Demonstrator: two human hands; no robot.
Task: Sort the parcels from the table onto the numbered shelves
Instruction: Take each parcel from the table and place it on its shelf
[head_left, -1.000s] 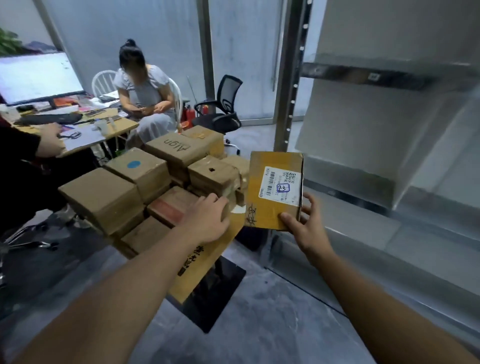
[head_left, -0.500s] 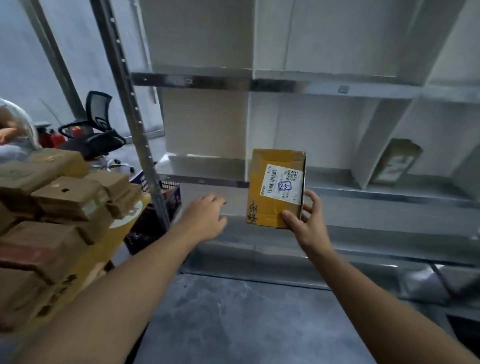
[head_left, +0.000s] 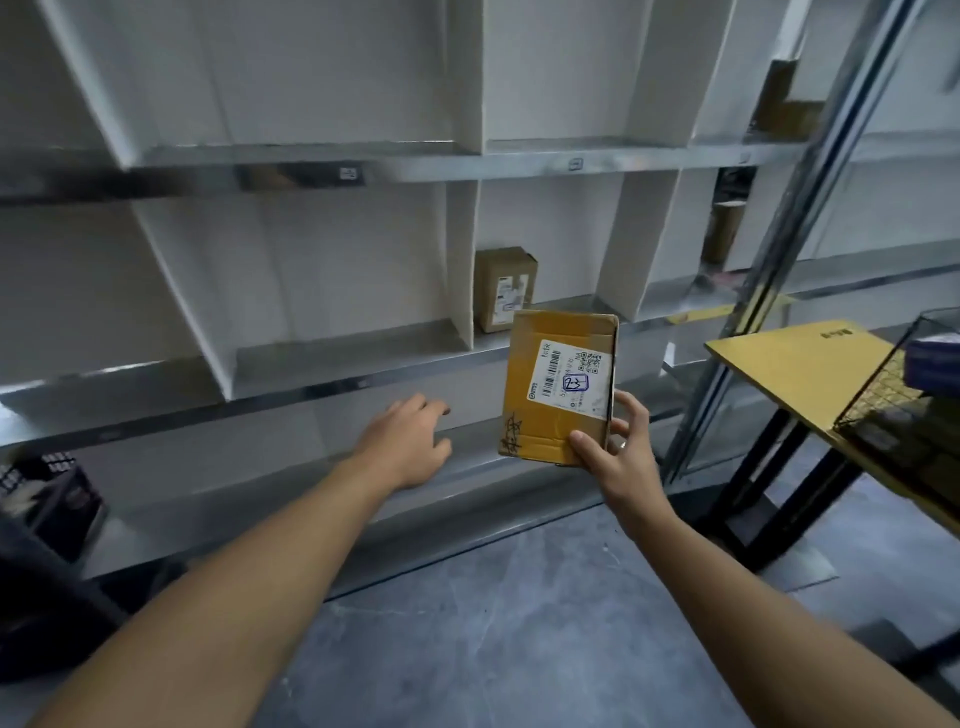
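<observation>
My right hand (head_left: 618, 457) grips the lower right corner of a flat yellow-brown cardboard parcel (head_left: 556, 384), held upright in front of the metal shelving (head_left: 363, 382). Its white label carries a barcode, a QR code and a handwritten boxed "2-3". My left hand (head_left: 410, 441) hangs in the air to the parcel's left, fingers relaxed and holding nothing. A small brown parcel (head_left: 504, 288) stands in the middle-row compartment right behind the held one. Two more brown parcels (head_left: 779, 104) (head_left: 724, 231) sit in compartments at the upper right.
White dividers split the shelves into compartments with small tags on the rails. A yellow table (head_left: 795, 364) on black legs stands at the right, with a wire basket (head_left: 904, 395) on it. A dark crate (head_left: 47, 493) sits low at the left. Grey floor lies below.
The view has swung right, away from the parcel table and toward the shelves. The parcel stays in my right hand; my left hand has come off the table's boxes and hangs free.
</observation>
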